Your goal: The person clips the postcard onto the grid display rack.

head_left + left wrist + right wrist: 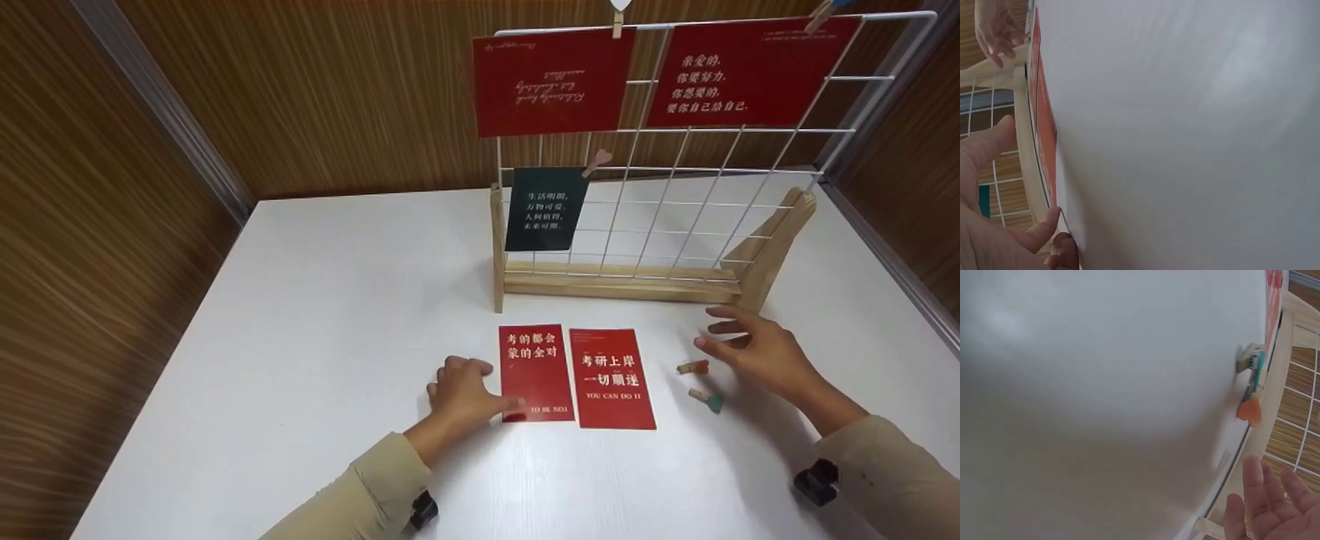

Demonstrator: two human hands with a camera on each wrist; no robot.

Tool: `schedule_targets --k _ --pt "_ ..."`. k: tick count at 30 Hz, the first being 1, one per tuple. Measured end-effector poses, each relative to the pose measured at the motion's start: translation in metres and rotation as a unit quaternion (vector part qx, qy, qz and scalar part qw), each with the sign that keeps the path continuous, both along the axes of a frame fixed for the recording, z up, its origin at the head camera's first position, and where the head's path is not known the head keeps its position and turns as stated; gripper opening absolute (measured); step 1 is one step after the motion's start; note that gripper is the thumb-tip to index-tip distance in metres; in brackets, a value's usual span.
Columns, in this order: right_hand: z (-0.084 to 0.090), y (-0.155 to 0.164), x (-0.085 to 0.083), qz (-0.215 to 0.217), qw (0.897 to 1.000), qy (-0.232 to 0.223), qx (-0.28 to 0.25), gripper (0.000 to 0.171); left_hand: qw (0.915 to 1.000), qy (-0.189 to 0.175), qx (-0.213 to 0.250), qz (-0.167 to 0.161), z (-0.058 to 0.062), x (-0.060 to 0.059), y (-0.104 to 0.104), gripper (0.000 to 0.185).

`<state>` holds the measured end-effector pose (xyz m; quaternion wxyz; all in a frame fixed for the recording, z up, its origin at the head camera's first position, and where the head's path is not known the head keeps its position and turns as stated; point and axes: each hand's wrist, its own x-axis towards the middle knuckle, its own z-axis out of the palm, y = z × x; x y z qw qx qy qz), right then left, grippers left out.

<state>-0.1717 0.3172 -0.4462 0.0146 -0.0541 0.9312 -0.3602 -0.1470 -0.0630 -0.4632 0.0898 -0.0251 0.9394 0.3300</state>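
The white surface (1185, 124) filled most of the frame, seen at a steep tilt. A red card (1044, 135) lay flat along its left edge. The left hand (988, 225) sat at lower left, thumb raised, with the tips of two fingers (1050, 216) touching the card's near corner. Behind the card stood a wooden frame (1024, 152) holding a white wire grid (994, 169). The right hand (996, 28) appeared at upper left, fingers loosely bent.
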Motion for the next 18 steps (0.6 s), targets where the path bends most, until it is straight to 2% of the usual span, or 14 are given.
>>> schedule_targets --k 9,18 --pt "-0.008 0.004 0.004 0.004 1.000 -0.009 0.004 0.059 0.9993 0.036 -0.009 -0.001 -0.006 0.012 0.006 0.066" --pt "-0.012 0.007 0.006 0.017 1.000 -0.001 0.013 0.053 0.9982 0.059 -0.009 0.012 -0.011 0.018 0.010 0.060"
